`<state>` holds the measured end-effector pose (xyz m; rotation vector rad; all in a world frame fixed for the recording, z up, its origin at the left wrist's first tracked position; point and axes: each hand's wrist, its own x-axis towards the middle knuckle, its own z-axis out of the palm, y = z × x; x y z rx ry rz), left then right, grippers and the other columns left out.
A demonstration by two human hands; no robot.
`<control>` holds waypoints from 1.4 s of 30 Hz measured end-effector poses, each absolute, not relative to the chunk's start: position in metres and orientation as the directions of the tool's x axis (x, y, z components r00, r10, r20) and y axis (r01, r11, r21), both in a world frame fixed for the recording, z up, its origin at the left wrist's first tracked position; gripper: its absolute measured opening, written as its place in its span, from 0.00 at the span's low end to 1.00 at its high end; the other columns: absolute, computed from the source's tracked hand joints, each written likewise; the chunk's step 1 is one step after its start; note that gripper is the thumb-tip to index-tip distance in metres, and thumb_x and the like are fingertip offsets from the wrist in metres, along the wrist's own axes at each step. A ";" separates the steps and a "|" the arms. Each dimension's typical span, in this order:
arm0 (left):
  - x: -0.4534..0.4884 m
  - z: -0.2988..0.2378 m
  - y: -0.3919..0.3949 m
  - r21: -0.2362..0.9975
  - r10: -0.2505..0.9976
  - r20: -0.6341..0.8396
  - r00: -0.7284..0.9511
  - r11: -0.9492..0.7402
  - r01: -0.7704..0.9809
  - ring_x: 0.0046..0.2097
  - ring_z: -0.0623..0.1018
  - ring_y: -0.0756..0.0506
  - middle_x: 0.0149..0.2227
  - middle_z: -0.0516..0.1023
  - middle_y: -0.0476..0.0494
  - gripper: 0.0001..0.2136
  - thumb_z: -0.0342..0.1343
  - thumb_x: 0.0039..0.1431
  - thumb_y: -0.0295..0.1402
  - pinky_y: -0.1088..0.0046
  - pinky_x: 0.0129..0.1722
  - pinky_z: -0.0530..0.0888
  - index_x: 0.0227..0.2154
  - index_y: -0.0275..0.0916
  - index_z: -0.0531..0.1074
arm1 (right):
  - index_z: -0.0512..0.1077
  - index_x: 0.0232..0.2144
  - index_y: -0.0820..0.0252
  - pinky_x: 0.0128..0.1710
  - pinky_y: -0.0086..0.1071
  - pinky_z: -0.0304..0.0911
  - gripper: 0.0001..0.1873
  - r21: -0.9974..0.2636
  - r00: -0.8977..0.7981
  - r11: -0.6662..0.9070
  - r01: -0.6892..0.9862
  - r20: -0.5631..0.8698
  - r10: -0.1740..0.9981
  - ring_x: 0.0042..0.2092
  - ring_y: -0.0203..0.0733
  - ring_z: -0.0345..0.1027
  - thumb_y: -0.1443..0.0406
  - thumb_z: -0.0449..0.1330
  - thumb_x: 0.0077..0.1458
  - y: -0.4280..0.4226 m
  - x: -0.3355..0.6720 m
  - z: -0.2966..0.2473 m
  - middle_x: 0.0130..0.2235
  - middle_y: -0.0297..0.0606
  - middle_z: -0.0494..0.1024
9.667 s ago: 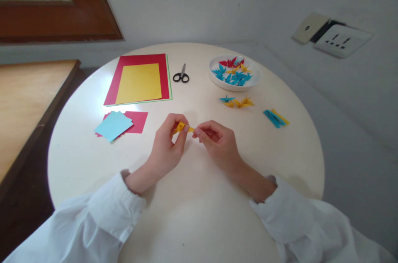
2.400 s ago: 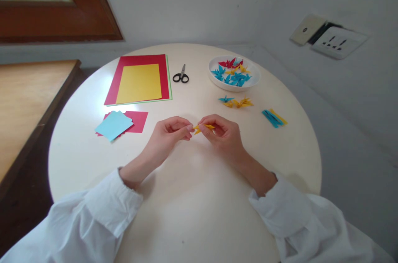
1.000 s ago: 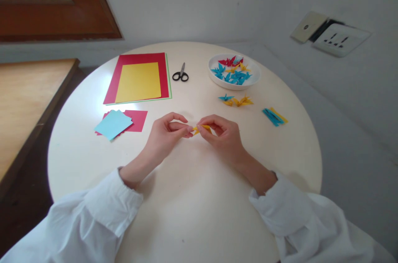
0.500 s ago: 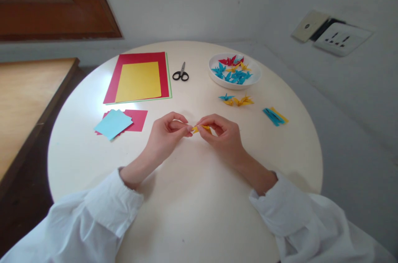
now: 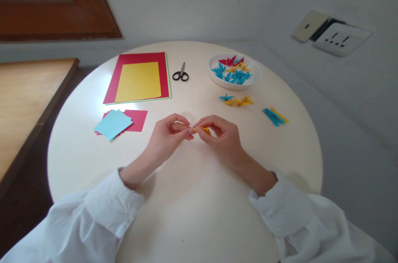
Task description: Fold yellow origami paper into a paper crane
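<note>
Between my fingertips, above the middle of the round table, is a small piece of folded yellow paper [image 5: 205, 130], mostly covered by the fingers. My left hand [image 5: 169, 134] pinches its left end with thumb and fingers. From the other side my right hand [image 5: 222, 134] grips it between thumb and forefinger, and a yellow bit shows below that grip. Just beyond the right hand lie a blue paper crane [image 5: 226, 97] and yellow paper cranes [image 5: 244, 101].
A white dish [image 5: 234, 86] with several paper cranes stands behind. Black-handled scissors [image 5: 180, 73] lie beside large coloured sheets [image 5: 139, 82]. Light blue and pink paper squares [image 5: 113, 125] lie at left; blue and yellow folded strips [image 5: 274, 117] at right. The round table [image 5: 192, 213] meets the wall.
My left fingertips have moved slightly right, closer to the right hand, and now cover more of the yellow paper. Everything else on the table stays in place.
</note>
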<state>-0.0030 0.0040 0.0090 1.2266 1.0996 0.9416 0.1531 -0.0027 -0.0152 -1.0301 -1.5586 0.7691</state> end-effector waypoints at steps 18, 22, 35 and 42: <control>-0.001 0.011 0.002 0.993 0.966 -0.118 0.230 0.115 0.028 0.29 0.78 0.47 0.22 0.77 0.48 0.12 0.65 0.43 0.37 0.74 0.28 0.70 0.26 0.37 0.68 | 0.70 0.24 0.58 0.35 0.33 0.67 0.04 -0.864 -0.055 0.435 0.251 0.436 0.898 0.34 0.37 0.71 0.71 0.59 0.47 -0.003 0.151 -0.016 0.30 0.36 0.77; -0.001 0.009 0.003 0.995 0.974 -0.097 0.206 0.091 0.041 0.27 0.76 0.48 0.21 0.76 0.49 0.12 0.64 0.44 0.37 0.75 0.25 0.68 0.25 0.37 0.68 | 0.70 0.25 0.57 0.36 0.34 0.67 0.04 -0.833 -0.081 0.478 0.279 0.475 0.876 0.35 0.38 0.71 0.70 0.59 0.48 -0.003 0.151 -0.016 0.31 0.36 0.76; -0.002 0.005 0.004 0.996 0.989 -0.070 0.130 0.062 0.061 0.25 0.74 0.51 0.20 0.73 0.51 0.11 0.63 0.45 0.34 0.77 0.24 0.65 0.24 0.38 0.64 | 0.70 0.26 0.57 0.30 0.31 0.62 0.04 -0.746 -0.063 0.503 0.437 0.533 0.844 0.30 0.36 0.65 0.67 0.58 0.52 -0.001 0.153 -0.013 0.27 0.34 0.72; -0.002 0.004 0.004 0.994 0.989 -0.051 0.142 0.037 0.103 0.23 0.70 0.52 0.20 0.71 0.52 0.10 0.62 0.45 0.34 0.77 0.22 0.62 0.23 0.38 0.65 | 0.72 0.26 0.56 0.33 0.32 0.65 0.04 -0.723 -0.126 0.543 0.427 0.547 0.828 0.33 0.37 0.68 0.67 0.59 0.53 -0.001 0.152 -0.016 0.29 0.34 0.74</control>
